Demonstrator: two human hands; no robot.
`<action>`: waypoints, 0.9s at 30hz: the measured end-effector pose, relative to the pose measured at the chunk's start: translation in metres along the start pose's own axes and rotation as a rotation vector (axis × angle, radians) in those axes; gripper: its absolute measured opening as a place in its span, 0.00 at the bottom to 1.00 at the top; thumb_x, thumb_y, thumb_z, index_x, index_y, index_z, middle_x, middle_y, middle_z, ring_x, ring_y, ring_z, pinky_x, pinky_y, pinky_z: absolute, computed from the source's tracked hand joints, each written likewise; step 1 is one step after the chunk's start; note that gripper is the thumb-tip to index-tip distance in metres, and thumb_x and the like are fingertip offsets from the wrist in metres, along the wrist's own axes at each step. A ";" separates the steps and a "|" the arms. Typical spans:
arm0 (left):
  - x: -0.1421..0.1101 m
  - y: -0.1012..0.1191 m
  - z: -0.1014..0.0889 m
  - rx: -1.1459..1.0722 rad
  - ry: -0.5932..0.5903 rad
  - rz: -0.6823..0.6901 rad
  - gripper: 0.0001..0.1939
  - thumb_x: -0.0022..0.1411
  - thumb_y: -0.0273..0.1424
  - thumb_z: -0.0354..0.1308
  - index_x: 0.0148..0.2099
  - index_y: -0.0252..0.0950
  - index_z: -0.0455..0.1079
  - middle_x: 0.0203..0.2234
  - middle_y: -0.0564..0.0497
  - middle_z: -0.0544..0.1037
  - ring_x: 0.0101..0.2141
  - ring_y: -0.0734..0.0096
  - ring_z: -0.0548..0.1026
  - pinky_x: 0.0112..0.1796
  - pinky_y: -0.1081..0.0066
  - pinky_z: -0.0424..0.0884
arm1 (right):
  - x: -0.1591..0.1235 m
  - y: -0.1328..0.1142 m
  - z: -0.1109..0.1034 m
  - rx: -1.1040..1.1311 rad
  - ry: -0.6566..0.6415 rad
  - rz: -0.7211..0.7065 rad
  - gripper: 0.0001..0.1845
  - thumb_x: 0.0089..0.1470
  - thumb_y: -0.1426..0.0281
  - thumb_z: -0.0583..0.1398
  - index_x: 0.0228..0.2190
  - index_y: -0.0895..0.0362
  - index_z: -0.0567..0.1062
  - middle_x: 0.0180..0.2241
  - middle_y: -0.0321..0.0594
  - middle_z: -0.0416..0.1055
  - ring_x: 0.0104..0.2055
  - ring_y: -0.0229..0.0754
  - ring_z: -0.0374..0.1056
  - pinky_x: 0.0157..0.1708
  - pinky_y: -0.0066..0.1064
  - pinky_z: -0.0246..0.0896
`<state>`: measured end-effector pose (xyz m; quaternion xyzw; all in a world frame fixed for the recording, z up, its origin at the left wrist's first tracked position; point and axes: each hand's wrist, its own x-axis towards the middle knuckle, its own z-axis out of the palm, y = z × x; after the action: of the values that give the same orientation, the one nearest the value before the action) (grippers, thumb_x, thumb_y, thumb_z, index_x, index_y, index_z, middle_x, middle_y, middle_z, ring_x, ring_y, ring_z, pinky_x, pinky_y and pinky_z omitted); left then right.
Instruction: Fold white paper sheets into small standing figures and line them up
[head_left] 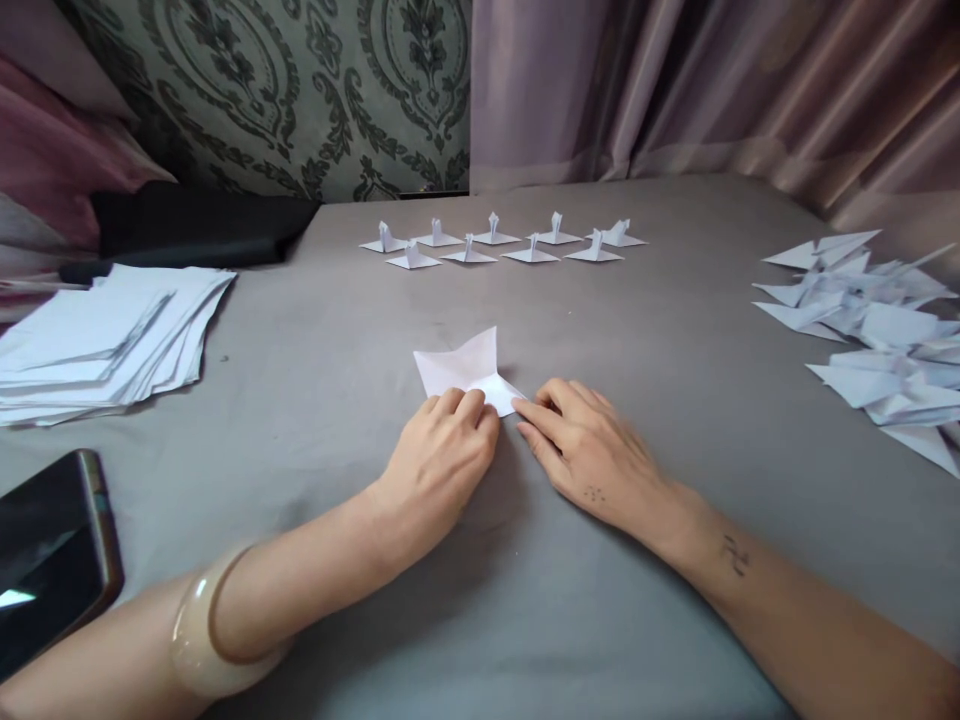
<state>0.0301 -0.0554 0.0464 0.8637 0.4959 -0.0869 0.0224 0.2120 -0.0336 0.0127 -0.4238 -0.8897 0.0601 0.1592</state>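
A small sheet of white paper (466,364), partly folded, lies at the middle of the grey-covered table, its far edges standing up. My left hand (444,455) is closed on its near edge, the fingertips hidden behind the knuckles. At the paper's right corner is my right hand (581,440); its index fingertip touches that corner, while the thumb lies just below it and the other fingers are curled. Whether the right thumb and finger pinch the corner or only press it, I cannot tell. Beyond the hands, several folded paper figures (531,250) stand in two rows.
At the left is a stack of white paper sheets (112,340), with a dark phone (56,560) nearer to me. A heap of folded paper pieces (892,340) spreads along the right side. Black cloth (202,225) lies at the back left, and curtains (600,90) hang behind the table (675,300).
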 end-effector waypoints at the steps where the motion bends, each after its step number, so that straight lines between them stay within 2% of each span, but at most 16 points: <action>1: -0.001 0.000 -0.002 -0.005 -0.029 0.012 0.12 0.59 0.18 0.51 0.43 0.29 0.70 0.39 0.41 0.72 0.40 0.57 0.71 0.41 0.61 0.71 | 0.000 -0.001 0.000 -0.008 -0.006 -0.002 0.16 0.64 0.68 0.51 0.45 0.57 0.76 0.34 0.41 0.67 0.36 0.42 0.63 0.41 0.36 0.60; 4: -0.001 -0.003 -0.003 -0.039 -0.058 0.018 0.12 0.58 0.17 0.50 0.43 0.29 0.70 0.39 0.41 0.72 0.40 0.58 0.71 0.41 0.62 0.71 | 0.001 -0.002 0.000 -0.019 -0.004 0.009 0.16 0.64 0.68 0.51 0.44 0.58 0.76 0.34 0.41 0.68 0.37 0.43 0.64 0.40 0.36 0.60; 7: 0.001 -0.008 0.000 -0.092 0.026 -0.033 0.11 0.64 0.21 0.47 0.42 0.30 0.70 0.38 0.43 0.73 0.39 0.59 0.71 0.39 0.63 0.71 | 0.001 -0.001 0.001 -0.005 0.024 0.029 0.14 0.63 0.68 0.52 0.42 0.58 0.77 0.35 0.41 0.69 0.37 0.42 0.64 0.41 0.35 0.60; 11: 0.005 -0.011 0.006 -0.163 0.105 -0.112 0.16 0.71 0.30 0.42 0.40 0.33 0.71 0.36 0.45 0.73 0.39 0.61 0.72 0.36 0.65 0.70 | 0.002 0.000 0.003 0.024 0.046 0.052 0.12 0.62 0.68 0.54 0.40 0.57 0.77 0.34 0.40 0.70 0.37 0.41 0.65 0.40 0.34 0.59; 17: 0.008 -0.013 0.010 -0.232 0.167 -0.169 0.16 0.71 0.30 0.42 0.39 0.33 0.71 0.35 0.47 0.73 0.37 0.65 0.71 0.36 0.67 0.68 | 0.007 0.000 0.005 0.033 0.077 0.124 0.11 0.62 0.68 0.56 0.35 0.56 0.78 0.33 0.39 0.71 0.34 0.40 0.66 0.35 0.32 0.57; 27: 0.012 -0.023 0.021 -0.327 0.307 -0.215 0.12 0.70 0.33 0.45 0.38 0.36 0.68 0.32 0.50 0.73 0.32 0.69 0.71 0.29 0.72 0.61 | 0.017 -0.005 0.006 0.091 0.094 0.299 0.12 0.60 0.67 0.56 0.29 0.54 0.77 0.31 0.35 0.72 0.26 0.34 0.63 0.28 0.29 0.53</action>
<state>0.0133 -0.0364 0.0244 0.7940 0.5900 0.1248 0.0770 0.1961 -0.0235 0.0118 -0.5462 -0.8045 0.1036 0.2089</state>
